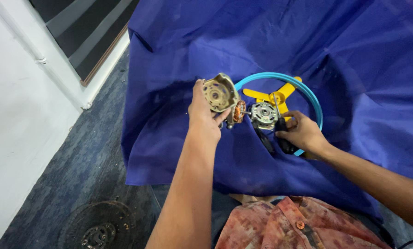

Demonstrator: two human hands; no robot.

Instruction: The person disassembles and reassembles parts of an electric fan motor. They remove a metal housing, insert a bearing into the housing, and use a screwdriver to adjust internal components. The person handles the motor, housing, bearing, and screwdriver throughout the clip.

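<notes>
Pinching a detached metal motor end cover [219,93] clear of the exposed copper-wound rotor [238,112], the left hand [203,116] tilted it aside while the right hand [302,133] gripped a black-handled screwdriver [282,133] steadying the motor housing [263,115] mid-cloth [179,55], inside the blue ring [308,94].

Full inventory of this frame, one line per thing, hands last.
motor end cover: 1, dull metal, held up in the left hand, left of the ring
motor core: 1, copper windings, between end cover and motor housing
motor housing: 1, grey metal, inside the ring
ring: 1, light blue, on the cloth
fan blade: 1, yellow, inside the ring behind the housing
tool: 1, black handle, in the right hand
cloth: 1, deep blue, covers the work surface
round grille: 1, dark, on the carpet lower left
carpet: blue-grey, left
shirt: reddish pattern, bottom
left hand: grips the end cover
right hand: grips the tool
</notes>
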